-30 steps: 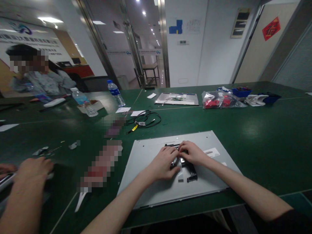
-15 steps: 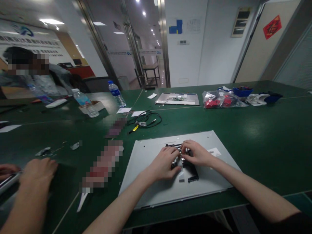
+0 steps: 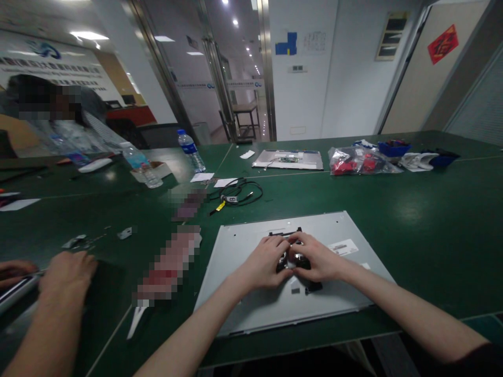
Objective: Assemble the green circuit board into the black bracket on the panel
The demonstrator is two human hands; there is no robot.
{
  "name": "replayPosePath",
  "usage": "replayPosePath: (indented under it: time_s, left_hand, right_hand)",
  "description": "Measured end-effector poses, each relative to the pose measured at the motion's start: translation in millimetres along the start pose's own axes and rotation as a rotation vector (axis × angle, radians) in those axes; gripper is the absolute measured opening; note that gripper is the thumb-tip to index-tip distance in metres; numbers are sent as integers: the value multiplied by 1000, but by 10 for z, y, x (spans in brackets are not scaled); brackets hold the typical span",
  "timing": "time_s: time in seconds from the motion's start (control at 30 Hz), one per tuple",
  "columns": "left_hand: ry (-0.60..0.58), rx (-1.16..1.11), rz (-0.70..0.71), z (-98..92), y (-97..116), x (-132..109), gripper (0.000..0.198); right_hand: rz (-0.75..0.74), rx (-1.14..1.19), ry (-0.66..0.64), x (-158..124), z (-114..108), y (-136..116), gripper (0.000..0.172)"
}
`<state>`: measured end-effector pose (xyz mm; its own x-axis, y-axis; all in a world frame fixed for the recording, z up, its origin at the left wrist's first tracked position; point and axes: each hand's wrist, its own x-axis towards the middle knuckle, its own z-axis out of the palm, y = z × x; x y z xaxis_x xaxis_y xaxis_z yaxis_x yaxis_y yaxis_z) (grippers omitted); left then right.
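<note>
A flat grey panel (image 3: 243, 309), like the back of a screen, lies on the table in front of me. Over its middle, my left hand (image 3: 268, 263) curls its fingers and thumb around a glossy black part (image 3: 301, 261). From the other side, my right hand (image 3: 319, 257) grips the same dark area, thumb and fingertips nearly meeting the left ones. Whether it is one piece or two, I cannot tell, as my fingers cover much of it. Black bracket-like pieces (image 3: 314, 288) show just below the hands, and a white label (image 3: 343, 247) is stuck right of them.
On the green table (image 3: 393, 220), a coiled black cable (image 3: 255, 196), a second panel (image 3: 291, 163) and a plastic bag with red things (image 3: 361, 163) lie beyond. Bottles (image 3: 192, 152) stand back left. A co-worker's hands (image 3: 65, 277) hold a pale-edged object at far left.
My right hand has closed in toward the left and now covers more of the black part. More of the white label shows. My left hand has barely moved.
</note>
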<state>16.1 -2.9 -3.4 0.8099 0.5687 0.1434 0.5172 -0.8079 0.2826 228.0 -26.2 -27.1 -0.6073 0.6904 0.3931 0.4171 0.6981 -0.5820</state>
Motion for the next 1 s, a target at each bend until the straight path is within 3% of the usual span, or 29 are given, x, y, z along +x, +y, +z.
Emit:
replayPosePath:
  time_s: [1.0]
  left_hand:
    - [-12, 37, -8, 11, -20, 1, 35]
  right_hand:
    - [-5, -11, -25, -12, -13, -12, 27]
